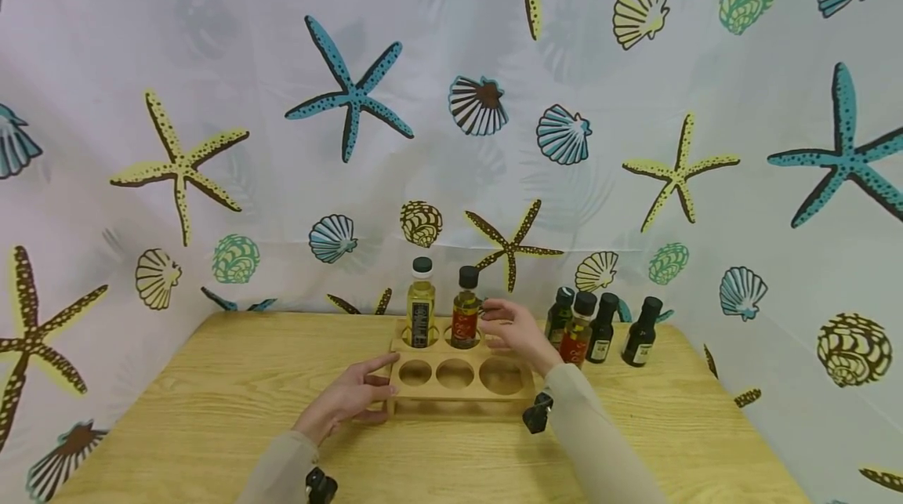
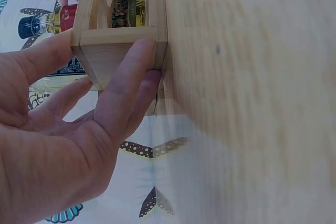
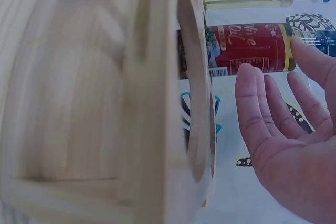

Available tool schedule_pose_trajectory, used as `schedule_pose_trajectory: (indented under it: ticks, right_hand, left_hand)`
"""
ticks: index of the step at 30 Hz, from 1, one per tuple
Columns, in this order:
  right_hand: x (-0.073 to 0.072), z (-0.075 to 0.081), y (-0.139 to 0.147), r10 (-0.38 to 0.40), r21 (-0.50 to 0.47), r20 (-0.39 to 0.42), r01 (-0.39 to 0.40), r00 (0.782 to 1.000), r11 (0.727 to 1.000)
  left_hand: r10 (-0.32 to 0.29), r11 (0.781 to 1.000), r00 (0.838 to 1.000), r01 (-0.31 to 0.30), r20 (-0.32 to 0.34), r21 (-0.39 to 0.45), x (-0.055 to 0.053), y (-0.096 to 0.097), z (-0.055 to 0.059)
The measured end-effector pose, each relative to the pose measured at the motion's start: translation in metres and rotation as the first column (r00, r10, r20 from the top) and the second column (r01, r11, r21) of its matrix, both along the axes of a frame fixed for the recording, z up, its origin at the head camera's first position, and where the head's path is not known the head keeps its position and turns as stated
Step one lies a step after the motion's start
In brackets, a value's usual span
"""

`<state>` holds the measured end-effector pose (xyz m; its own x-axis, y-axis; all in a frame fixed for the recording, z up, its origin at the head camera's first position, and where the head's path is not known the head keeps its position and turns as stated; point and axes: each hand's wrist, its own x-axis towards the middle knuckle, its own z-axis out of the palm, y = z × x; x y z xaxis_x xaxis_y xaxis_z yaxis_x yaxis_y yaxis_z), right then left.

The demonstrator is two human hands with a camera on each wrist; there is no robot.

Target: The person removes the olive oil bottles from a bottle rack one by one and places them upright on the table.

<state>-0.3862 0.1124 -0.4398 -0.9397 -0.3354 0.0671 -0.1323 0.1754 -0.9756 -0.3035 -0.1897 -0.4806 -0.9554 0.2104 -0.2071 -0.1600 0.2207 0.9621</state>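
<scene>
At the left end of a light wooden rack (image 1: 435,388), my left hand (image 1: 353,392) holds the end panel (image 2: 118,51), one digit on its top edge and others against its lower side. A small olive oil bottle (image 1: 465,317) with a red label and dark cap stands in a back-row hole. My right hand (image 1: 515,331) is right beside it, fingers loosely extended, fingertips close to the bottle's shoulder in the right wrist view. A taller clear bottle of pale yellow oil (image 1: 421,304) stands in the hole to its left.
Behind my right forearm stand another red-labelled oil bottle (image 1: 576,331) and several dark bottles, including one at the far right (image 1: 642,331). The rack's front row shows round holes of growing size. A patterned sheet (image 1: 423,175) hangs behind the wooden table (image 1: 233,402).
</scene>
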Motion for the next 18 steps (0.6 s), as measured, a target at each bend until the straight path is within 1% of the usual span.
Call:
schedule_pose_trajectory:
  ticks: [2,6,9,13,18]
  right_hand:
    - [-0.001,0.002,-0.003,-0.007,-0.011,0.003,0.008,1.0,1.0]
    - [-0.005,0.003,-0.009,-0.033,-0.013,-0.022,0.033,0.999,0.999]
    - [-0.008,0.002,-0.013,-0.054,-0.009,-0.062,0.054,0.997,0.999]
    - [-0.01,0.002,-0.018,-0.073,-0.026,-0.09,0.071,0.993,0.997]
    - [-0.012,0.002,-0.022,-0.095,-0.036,-0.094,0.092,0.991,0.995]
  left_hand:
    - [0.009,1.0,1.0,-0.009,0.003,0.004,0.0,0.001,-0.001]
    - [0.008,1.0,1.0,-0.008,0.001,-0.003,0.002,0.0,0.0]
    - [0.007,1.0,1.0,-0.007,0.004,-0.009,0.002,0.0,0.0]
    - [-0.002,1.0,1.0,0.002,0.003,-0.012,0.003,-0.001,0.001]
    - [-0.015,1.0,1.0,0.014,-0.007,-0.016,0.003,-0.001,0.002]
